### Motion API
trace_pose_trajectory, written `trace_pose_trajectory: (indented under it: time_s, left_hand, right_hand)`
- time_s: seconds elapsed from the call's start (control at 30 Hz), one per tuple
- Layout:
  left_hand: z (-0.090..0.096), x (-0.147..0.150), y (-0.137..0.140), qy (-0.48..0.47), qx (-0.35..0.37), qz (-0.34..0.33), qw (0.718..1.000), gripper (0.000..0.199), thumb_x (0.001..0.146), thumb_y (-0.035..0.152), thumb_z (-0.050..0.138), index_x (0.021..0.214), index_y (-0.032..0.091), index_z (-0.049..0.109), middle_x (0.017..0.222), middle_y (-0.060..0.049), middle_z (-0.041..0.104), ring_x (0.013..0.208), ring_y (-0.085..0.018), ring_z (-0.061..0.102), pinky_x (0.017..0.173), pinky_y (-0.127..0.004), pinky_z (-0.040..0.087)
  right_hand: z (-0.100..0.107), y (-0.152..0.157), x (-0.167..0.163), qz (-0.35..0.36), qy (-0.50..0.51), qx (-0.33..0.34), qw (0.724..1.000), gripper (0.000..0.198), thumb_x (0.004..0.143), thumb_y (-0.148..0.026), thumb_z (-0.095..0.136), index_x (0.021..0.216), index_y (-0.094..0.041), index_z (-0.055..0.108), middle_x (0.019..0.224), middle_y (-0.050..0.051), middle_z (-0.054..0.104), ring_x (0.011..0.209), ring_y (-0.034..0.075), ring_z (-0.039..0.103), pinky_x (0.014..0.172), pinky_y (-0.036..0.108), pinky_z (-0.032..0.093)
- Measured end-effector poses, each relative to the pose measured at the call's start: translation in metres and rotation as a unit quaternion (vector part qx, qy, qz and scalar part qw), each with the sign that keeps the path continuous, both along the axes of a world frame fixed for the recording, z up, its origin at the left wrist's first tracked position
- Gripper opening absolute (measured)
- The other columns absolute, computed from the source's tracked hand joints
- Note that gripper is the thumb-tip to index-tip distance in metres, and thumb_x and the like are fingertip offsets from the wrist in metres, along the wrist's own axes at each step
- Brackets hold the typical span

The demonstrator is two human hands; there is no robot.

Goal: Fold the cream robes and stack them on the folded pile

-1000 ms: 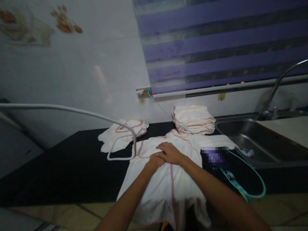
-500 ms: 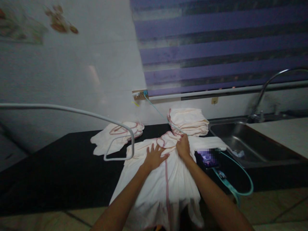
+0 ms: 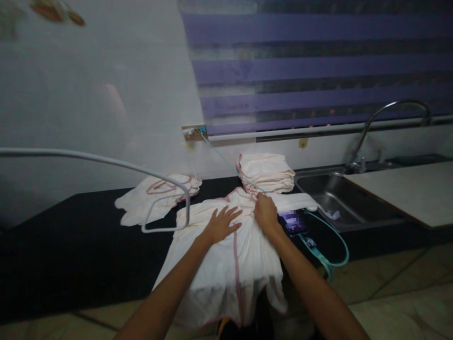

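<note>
A white garment with pink trim (image 3: 208,267) lies over the front of the black counter, its lower part hanging past the edge. A pink line runs down its middle. My left hand (image 3: 220,225) rests flat on its upper part with fingers spread. By the neckline, my right hand (image 3: 266,211) is closed on the garment's fabric, its fingertips partly hidden. One long white sleeve (image 3: 295,202) stretches out to the right, beyond my right hand.
A folded stack of white clothes (image 3: 269,170) sits behind the garment. Another white, pink-trimmed piece (image 3: 141,198) lies left. A white metal rod (image 3: 106,162) crosses the left side. A lit phone (image 3: 293,223) and teal strap (image 3: 345,252) lie before the sink (image 3: 348,203).
The whole view has swung slightly right, so everything sits further left. My left hand stays flat with fingers spread, and my right hand keeps its hold near the neckline.
</note>
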State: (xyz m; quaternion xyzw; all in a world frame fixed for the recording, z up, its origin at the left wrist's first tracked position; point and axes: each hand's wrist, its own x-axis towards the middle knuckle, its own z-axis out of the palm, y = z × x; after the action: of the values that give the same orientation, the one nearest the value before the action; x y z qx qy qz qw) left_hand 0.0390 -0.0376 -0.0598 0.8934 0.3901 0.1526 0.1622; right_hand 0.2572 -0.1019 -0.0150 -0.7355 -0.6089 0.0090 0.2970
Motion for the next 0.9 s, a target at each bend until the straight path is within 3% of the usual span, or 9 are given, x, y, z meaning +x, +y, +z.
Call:
trace_pose_trajectory:
  time_s: [0.1, 0.23, 0.37, 0.47, 0.53, 0.6, 0.67, 0.73, 0.9]
  left_hand:
    - [-0.003, 0.001, 0.002, -0.015, -0.006, 0.012, 1.0, 0.064, 0.097, 0.066, 0.055, 0.157, 0.046, 0.05, 0.17, -0.002, 0.044, 0.163, -0.039, 0.022, 0.13, -0.066, -0.004]
    - [-0.011, 0.001, 0.007, -0.112, -0.006, 0.016, 0.994, 0.058, 0.088, 0.067, 0.069, 0.142, 0.046, 0.066, 0.16, -0.002, 0.056, 0.159, -0.041, 0.032, 0.131, -0.065, -0.004]
    - [-0.013, 0.001, 0.011, -0.189, 0.017, 0.023, 0.982, 0.052, 0.079, 0.066, 0.081, 0.126, 0.044, 0.077, 0.146, -0.004, 0.068, 0.15, -0.039, 0.047, 0.133, -0.062, 0.006]
    - [-0.013, 0.0, 0.013, -0.103, 0.054, 0.026, 0.993, 0.05, 0.088, 0.065, 0.071, 0.134, 0.046, 0.072, 0.152, 0.0, 0.064, 0.151, -0.037, 0.047, 0.133, -0.06, 0.016]
    - [-0.013, -0.001, 0.014, -0.006, 0.079, 0.029, 0.996, 0.052, 0.096, 0.063, 0.06, 0.146, 0.048, 0.063, 0.16, 0.003, 0.056, 0.155, -0.034, 0.043, 0.133, -0.059, 0.021]
    - [-0.014, -0.003, 0.015, 0.061, 0.104, 0.032, 0.992, 0.054, 0.101, 0.062, 0.051, 0.153, 0.048, 0.055, 0.165, 0.006, 0.05, 0.157, -0.032, 0.041, 0.132, -0.056, 0.025]
    - [-0.016, -0.004, 0.017, 0.079, 0.131, 0.031, 0.988, 0.055, 0.102, 0.063, 0.047, 0.155, 0.047, 0.052, 0.165, 0.006, 0.049, 0.156, -0.031, 0.042, 0.131, -0.055, 0.028]
    - [-0.018, -0.005, 0.019, 0.076, 0.15, 0.025, 0.985, 0.056, 0.103, 0.064, 0.046, 0.155, 0.046, 0.052, 0.164, 0.005, 0.05, 0.154, -0.031, 0.044, 0.13, -0.054, 0.031]
    - [-0.015, -0.003, 0.018, 0.073, 0.125, 0.022, 0.989, 0.057, 0.103, 0.065, 0.046, 0.155, 0.044, 0.054, 0.165, 0.003, 0.05, 0.155, -0.034, 0.042, 0.131, -0.059, 0.028]
  right_hand:
    - [-0.003, -0.038, 0.022, -0.053, -0.016, 0.045, 0.997, 0.042, 0.105, -0.029, 0.04, 0.144, -0.018, 0.051, 0.134, 0.025, 0.06, 0.126, 0.041, 0.053, 0.097, 0.056, 0.051]
    - [-0.02, -0.075, 0.027, -0.013, -0.021, 0.087, 0.996, 0.059, 0.105, -0.047, 0.044, 0.157, -0.02, 0.038, 0.153, 0.023, 0.047, 0.141, 0.044, 0.041, 0.107, 0.062, 0.047]
    - [-0.023, -0.054, 0.041, 0.1, 0.021, 0.107, 0.989, 0.058, 0.107, -0.046, 0.042, 0.154, -0.013, 0.041, 0.149, 0.023, 0.05, 0.143, 0.036, 0.044, 0.116, 0.053, 0.043]
    - [0.0, -0.026, 0.071, 0.152, 0.045, 0.177, 0.971, 0.052, 0.106, -0.042, 0.043, 0.148, -0.012, 0.047, 0.143, 0.022, 0.056, 0.138, 0.031, 0.051, 0.117, 0.049, 0.043]
    - [0.02, -0.019, 0.097, 0.126, 0.04, 0.214, 0.968, 0.043, 0.106, -0.037, 0.043, 0.137, -0.012, 0.056, 0.131, 0.02, 0.064, 0.125, 0.029, 0.058, 0.11, 0.045, 0.047]
    - [0.037, -0.025, 0.124, 0.069, 0.0, 0.158, 0.985, 0.036, 0.107, -0.033, 0.039, 0.121, -0.013, 0.065, 0.115, 0.017, 0.07, 0.107, 0.026, 0.064, 0.098, 0.038, 0.05]
    - [0.042, -0.04, 0.148, 0.028, -0.054, 0.044, 0.997, 0.037, 0.107, -0.028, 0.037, 0.107, -0.013, 0.071, 0.105, 0.014, 0.074, 0.096, 0.023, 0.067, 0.088, 0.032, 0.048]
    - [0.037, -0.059, 0.166, 0.017, -0.09, -0.042, 0.995, 0.038, 0.105, -0.024, 0.04, 0.098, -0.013, 0.075, 0.101, 0.015, 0.076, 0.093, 0.023, 0.069, 0.083, 0.03, 0.046]
    - [0.01, -0.083, 0.18, 0.012, -0.13, -0.122, 0.984, 0.029, 0.092, -0.012, 0.052, 0.099, -0.009, 0.081, 0.108, 0.021, 0.076, 0.102, 0.026, 0.07, 0.091, 0.031, 0.046]
